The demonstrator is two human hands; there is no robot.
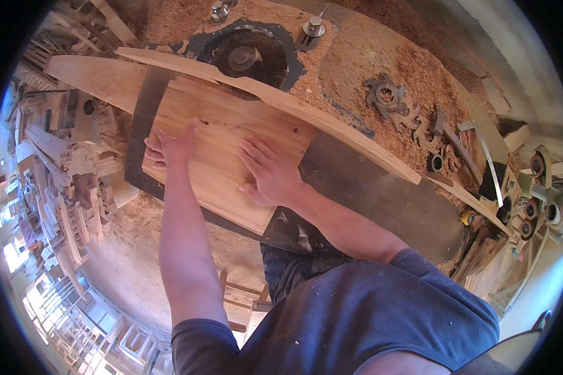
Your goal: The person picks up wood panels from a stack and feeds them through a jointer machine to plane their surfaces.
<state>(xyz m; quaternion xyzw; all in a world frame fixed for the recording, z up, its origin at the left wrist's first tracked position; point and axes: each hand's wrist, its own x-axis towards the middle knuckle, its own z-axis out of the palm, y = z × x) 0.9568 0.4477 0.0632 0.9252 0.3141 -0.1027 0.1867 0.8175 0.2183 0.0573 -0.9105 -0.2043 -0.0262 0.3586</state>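
A pale wooden panel (222, 165) lies flat on a dark machine table, its far edge along a long wooden fence strip (331, 125). My left hand (172, 147) is at the panel's left edge, fingers bent over that edge and thumb spread on top. Flat on the right part of the panel rests my right hand (270, 174), its fingers stretched out. Just behind the fence, a round dark disc (241, 57) with a central hub sits in the table. The panel's far edge is partly hidden by the fence.
Sawdust covers the far table, where a toothed cutter head (386, 94), a hammer (456, 142) and a metal square (488, 164) lie. A clamp bolt (314, 28) stands behind the fence. Stacked wood pieces (69, 219) are at left; abrasive wheels (529, 219) hang at right.
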